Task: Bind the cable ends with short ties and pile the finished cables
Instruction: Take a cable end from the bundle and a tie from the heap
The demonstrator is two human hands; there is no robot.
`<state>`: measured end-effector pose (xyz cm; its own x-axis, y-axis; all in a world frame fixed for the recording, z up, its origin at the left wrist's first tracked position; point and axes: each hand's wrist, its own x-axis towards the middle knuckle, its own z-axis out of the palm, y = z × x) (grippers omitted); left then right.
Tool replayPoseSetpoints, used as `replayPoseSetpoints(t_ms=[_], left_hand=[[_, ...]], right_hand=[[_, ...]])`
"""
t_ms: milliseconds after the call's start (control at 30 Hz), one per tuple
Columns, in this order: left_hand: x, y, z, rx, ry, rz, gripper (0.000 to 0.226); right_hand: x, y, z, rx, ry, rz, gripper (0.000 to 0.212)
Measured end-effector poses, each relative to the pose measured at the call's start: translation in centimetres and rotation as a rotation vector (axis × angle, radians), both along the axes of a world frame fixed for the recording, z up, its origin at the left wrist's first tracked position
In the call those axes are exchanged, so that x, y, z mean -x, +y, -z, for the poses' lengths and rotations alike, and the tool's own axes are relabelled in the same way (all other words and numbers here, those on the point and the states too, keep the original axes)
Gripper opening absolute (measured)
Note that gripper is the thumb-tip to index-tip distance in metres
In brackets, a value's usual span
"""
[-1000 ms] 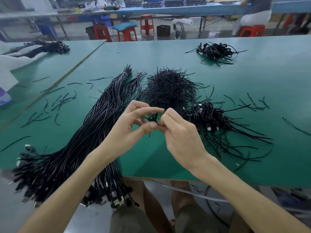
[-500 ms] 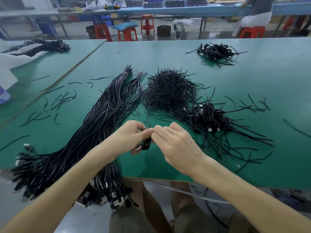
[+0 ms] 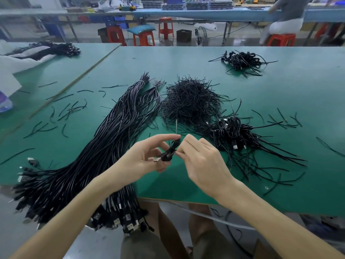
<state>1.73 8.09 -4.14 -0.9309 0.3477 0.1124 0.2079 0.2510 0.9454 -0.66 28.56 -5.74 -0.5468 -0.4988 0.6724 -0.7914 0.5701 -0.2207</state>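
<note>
Above the green table's (image 3: 186,186) near edge, my left hand (image 3: 141,159) pinches a small coiled black cable (image 3: 169,153) with a metal plug at its lower end. My right hand (image 3: 203,163) holds the same coil from the right, fingertips on a thin black tie (image 3: 176,128) that sticks up from it. A long bundle of unbound black cables (image 3: 104,152) runs from the table's centre down over the front edge on the left. Behind the hands lies a heap of short black ties (image 3: 188,101). A pile of bound cables (image 3: 235,135) sits just right of the hands.
Another small pile of black cables (image 3: 240,60) lies at the far right. Loose ties (image 3: 61,113) are scattered left of the bundle and to the right (image 3: 283,122). A second green table (image 3: 37,75) adjoins on the left. Red stools (image 3: 143,38) and a seated person (image 3: 285,21) are beyond.
Both hands have kept hold of the coiled cable. The coil has turned more upright between the fingers, and a tie end now sticks up above it.
</note>
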Motion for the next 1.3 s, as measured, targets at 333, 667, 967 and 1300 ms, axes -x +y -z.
replayPoseSetpoints(t_ms=[333,667,967,1300], left_hand=[[-0.4,0.2,-0.4,0.359,0.598,-0.199,0.028],[-0.7,1.1,-3.5,0.804,0.784,-0.374,0.011],[0.7,3.0,-1.8,0.257,0.263,-0.402,0.02],[2.1,4.8,-0.4,-0.185,-0.169,-0.325,0.034]], right_hand=[[-0.1,-0.8,-0.5,0.068,0.091,-0.019,0.02],[0.7,-1.2,-2.2,0.006,0.211,0.01,0.026],[0.9,0.2,-1.9,0.098,-0.001,0.07,0.015],[1.7,1.5,-1.3,0.444,-0.803,0.056,0.025]])
